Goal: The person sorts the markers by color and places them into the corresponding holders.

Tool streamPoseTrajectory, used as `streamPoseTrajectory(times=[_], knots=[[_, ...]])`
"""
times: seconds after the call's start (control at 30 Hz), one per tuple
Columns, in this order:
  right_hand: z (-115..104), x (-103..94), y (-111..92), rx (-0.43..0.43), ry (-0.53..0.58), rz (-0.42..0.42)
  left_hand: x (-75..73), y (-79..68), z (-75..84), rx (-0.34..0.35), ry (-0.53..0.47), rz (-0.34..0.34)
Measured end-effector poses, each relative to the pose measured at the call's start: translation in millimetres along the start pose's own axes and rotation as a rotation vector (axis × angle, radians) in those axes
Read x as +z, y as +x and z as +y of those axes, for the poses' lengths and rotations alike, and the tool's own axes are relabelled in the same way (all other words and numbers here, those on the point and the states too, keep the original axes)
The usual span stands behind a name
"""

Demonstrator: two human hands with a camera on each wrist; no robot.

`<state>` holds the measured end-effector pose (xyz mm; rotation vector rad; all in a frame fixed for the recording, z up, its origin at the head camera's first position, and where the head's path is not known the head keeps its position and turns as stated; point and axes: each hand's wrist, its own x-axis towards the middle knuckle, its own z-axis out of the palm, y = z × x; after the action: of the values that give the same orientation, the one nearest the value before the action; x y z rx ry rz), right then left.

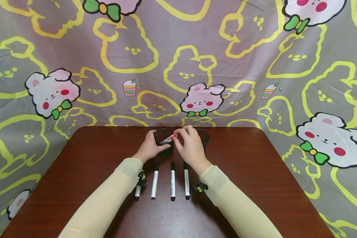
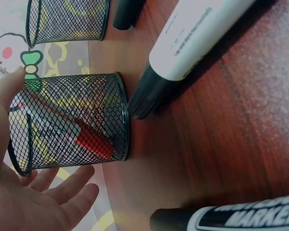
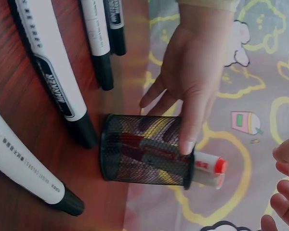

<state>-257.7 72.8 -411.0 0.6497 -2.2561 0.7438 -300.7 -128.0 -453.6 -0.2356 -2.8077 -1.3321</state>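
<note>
A black mesh pen cup (image 1: pixel 166 152) stands toward the back of the table, with my left hand (image 1: pixel 148 147) around it. In the right wrist view, the thumb of the left hand (image 3: pixel 195 77) lies at the rim of the pen cup (image 3: pixel 135 168) and its fingers reach behind. Two markers with red caps lean inside; one red-ended marker (image 3: pixel 209 163) sticks out past the rim. My right hand (image 1: pixel 191 147) is beside the cup's mouth in the head view. Its fingertips (image 3: pixel 286 156) stand apart from the marker ends, bent loosely around nothing.
A second mesh cup (image 1: pixel 204 135) stands to the right, partly behind my right hand. Several black-capped white markers lie in a row in front, among them one in the middle (image 1: pixel 173 185) and one at the right (image 1: pixel 186 183). A patterned cloth (image 1: pixel 154 109) hangs behind the table.
</note>
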Motion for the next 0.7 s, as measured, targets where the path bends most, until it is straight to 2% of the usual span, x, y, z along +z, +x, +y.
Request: streamPoseTrajectory(times=[0.3, 0.7], knots=[[-5.6, -16.5, -6.1, -0.020, 0.028, -0.002, -0.8, -0.3, 0.2, -0.017, -0.010, -0.009], [-6.2, -27.8, -15.6, -0.030, 0.019, 0.038, 0.8, -0.5, -1.6, -0.024, -0.006, -0.008]])
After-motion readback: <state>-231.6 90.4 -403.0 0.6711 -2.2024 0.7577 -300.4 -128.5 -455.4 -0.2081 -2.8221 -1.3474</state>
